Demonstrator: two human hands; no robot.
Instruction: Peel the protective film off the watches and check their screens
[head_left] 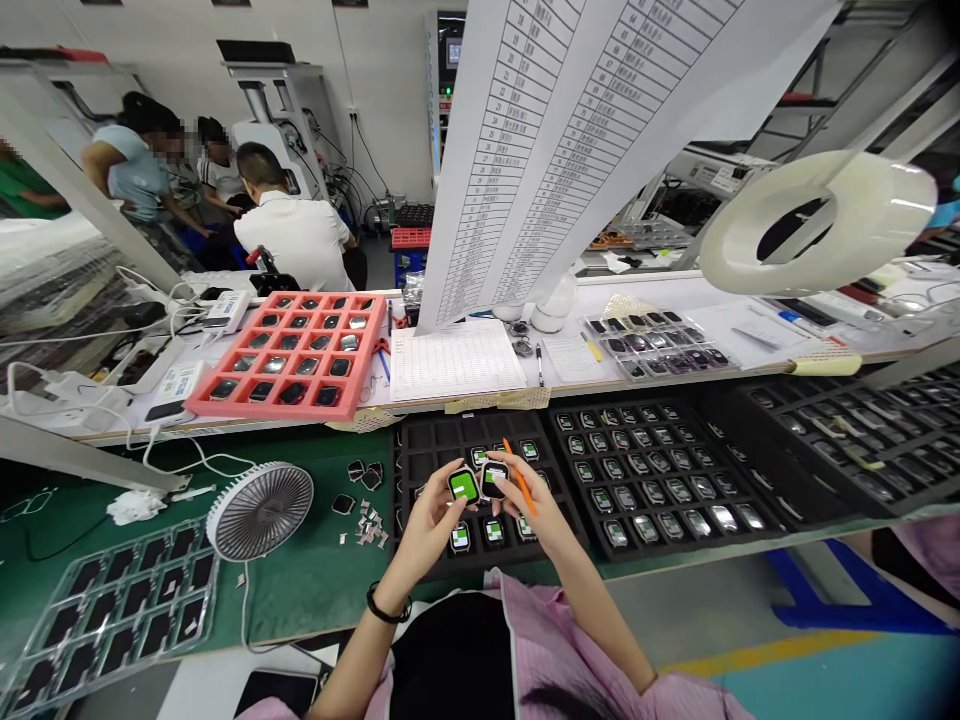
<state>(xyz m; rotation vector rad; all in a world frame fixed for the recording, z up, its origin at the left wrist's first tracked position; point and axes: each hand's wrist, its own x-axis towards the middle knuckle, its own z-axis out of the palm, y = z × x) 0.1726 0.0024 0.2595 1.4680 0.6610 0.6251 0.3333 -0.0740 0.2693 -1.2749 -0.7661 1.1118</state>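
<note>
My left hand is closed on a smartwatch whose square screen glows green. Beside it, my right hand grips a second smartwatch with a mostly green and white screen. An orange pen also rests in the right hand, slanting up past the fingers. Both hands are above a black foam tray, where several lit watches sit in the pockets, such as the watch just below my hands. My forearms and fingers hide part of that tray.
A second black tray of watches lies to the right. At left are a small fan, loose small metal pieces and a clear plastic tray. The shelf holds a pink tray; a printed sheet and tape roll hang above.
</note>
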